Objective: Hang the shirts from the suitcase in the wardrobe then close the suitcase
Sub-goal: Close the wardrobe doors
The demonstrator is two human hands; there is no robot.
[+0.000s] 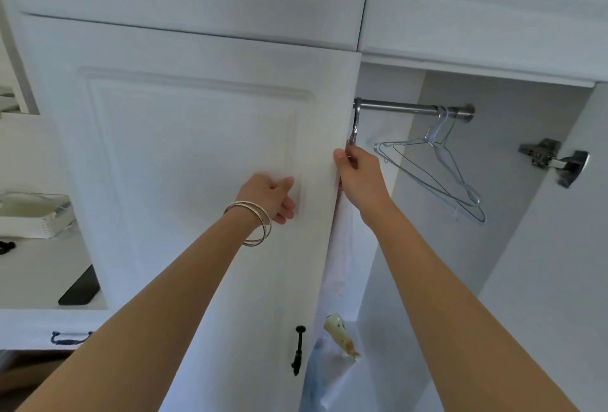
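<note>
The white wardrobe has its right side open, showing a metal rail (404,108). A white shirt (342,247) hangs from a hanger hook (355,125) at the rail's left end, mostly hidden behind the closed left door (197,148). My right hand (358,174) grips the top of that shirt and hanger just under the hook. My left hand (273,196) rests against the left door's front, fingers loosely curled, holding nothing. Empty wire hangers (441,168) hang at the rail's right end. The suitcase is not in view.
The right door stands swung open, its hinge (552,161) showing at the right. A black door handle (298,349) sits low on the left door. To the left, a shelf holds a white basket (36,214) and a dark flat object (80,288).
</note>
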